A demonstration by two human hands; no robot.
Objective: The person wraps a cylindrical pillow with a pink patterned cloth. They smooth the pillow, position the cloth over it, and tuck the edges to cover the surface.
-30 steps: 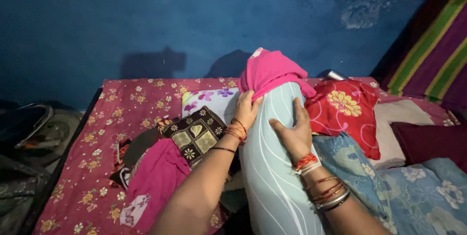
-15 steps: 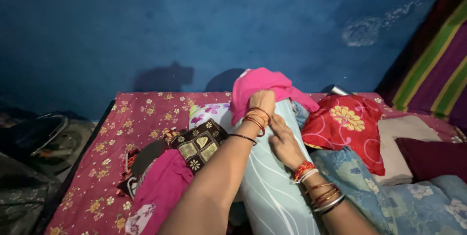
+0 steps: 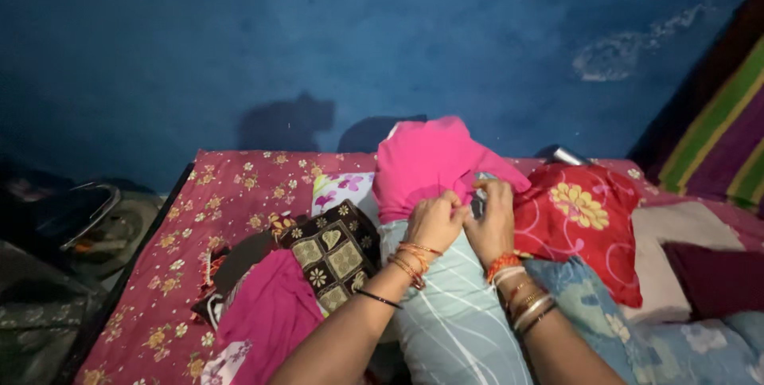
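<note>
A bed covered by a maroon floral sheet [image 3: 239,202] stands against a dark blue wall [image 3: 318,35] in a dim room. A long pale green pillow [image 3: 454,321] runs from the near edge toward the wall, its far end capped by a pink cover [image 3: 430,158]; the left hand [image 3: 436,222] and right hand [image 3: 493,222] are both closed on the cover's lower edge, side by side. Cushions crowd both sides: a red floral cushion [image 3: 581,218] to the right, a dark patterned cushion [image 3: 330,254] and pink cloth [image 3: 267,313] to the left, with open sheet further left.

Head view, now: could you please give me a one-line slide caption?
Both hands, left hand and right hand, grip a pink cover over a pale striped pillow.
</note>
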